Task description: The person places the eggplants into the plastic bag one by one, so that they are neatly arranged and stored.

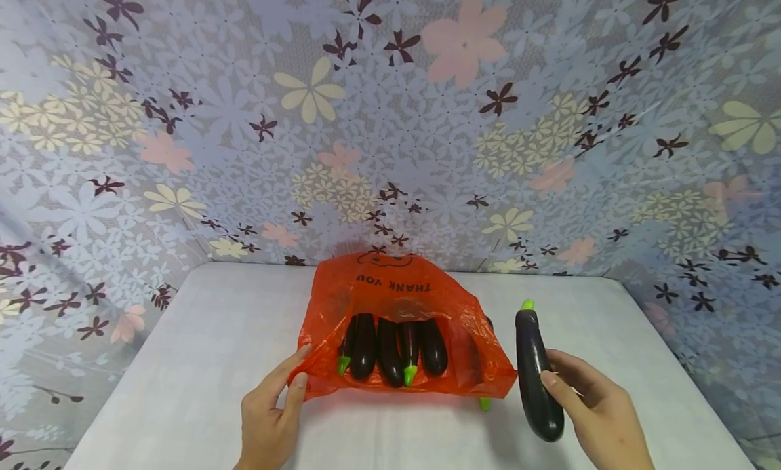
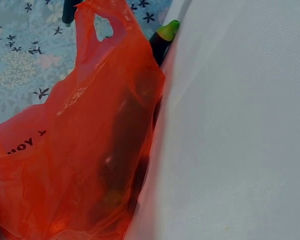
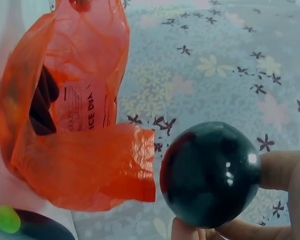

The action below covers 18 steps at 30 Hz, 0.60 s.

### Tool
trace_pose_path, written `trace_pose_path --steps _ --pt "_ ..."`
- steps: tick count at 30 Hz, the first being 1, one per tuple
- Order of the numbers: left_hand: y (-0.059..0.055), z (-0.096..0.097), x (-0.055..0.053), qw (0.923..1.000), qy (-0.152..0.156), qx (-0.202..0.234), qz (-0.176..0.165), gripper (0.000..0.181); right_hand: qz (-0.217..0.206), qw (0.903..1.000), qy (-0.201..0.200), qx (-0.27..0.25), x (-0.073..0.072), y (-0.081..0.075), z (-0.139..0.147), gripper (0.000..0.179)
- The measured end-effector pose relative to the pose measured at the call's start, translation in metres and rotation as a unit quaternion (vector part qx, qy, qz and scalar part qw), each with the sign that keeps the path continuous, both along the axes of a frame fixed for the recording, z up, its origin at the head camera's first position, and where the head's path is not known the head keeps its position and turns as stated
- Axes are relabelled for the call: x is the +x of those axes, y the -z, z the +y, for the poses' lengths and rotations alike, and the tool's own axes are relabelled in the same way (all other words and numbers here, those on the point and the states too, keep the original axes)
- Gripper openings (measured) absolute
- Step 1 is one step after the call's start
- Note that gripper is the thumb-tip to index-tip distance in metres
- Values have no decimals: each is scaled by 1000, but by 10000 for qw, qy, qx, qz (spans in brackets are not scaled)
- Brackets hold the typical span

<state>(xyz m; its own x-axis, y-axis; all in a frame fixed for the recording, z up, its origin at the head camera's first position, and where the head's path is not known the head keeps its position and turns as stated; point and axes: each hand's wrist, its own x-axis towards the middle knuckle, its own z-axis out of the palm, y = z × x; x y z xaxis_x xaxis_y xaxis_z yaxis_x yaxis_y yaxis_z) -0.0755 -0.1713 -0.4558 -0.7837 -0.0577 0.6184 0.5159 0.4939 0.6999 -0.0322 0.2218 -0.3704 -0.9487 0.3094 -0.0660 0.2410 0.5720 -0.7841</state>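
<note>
A red plastic bag (image 1: 396,300) lies on its side, its mouth facing me, with several dark eggplants (image 1: 365,348) side by side inside. My left hand (image 1: 271,412) pinches the left edge of the bag's mouth between thumb and fingers. To the right of the bag, my right hand (image 1: 601,405) grips another eggplant (image 1: 537,375) by its lower half, green stem end pointing up and away. The right wrist view shows the round end of this eggplant (image 3: 212,175) close up, beside the bag (image 3: 90,172). The left hand is barely visible in the left wrist view.
One more eggplant lies at the right side of the bag, mostly hidden behind it, its green stem (image 1: 485,403) sticking out. A white cloth-covered table (image 1: 213,334) lies beneath everything. Behind and around it hangs a flowered fabric (image 1: 390,151).
</note>
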Motion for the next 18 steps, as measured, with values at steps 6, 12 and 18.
trace_pose_path --steps 6,12,18 --pt "1 0 1 10000 8 29 51 37 -225 9996 -123 -85 2 -3 -7 63" --pt "1 1 2 10000 -27 33 37 36 -217 9992 -242 -211 6 -7 -18 62" --pt "2 2 4 10000 -49 10 -5 36 -249 9976 -422 -479 9 -8 -32 57"
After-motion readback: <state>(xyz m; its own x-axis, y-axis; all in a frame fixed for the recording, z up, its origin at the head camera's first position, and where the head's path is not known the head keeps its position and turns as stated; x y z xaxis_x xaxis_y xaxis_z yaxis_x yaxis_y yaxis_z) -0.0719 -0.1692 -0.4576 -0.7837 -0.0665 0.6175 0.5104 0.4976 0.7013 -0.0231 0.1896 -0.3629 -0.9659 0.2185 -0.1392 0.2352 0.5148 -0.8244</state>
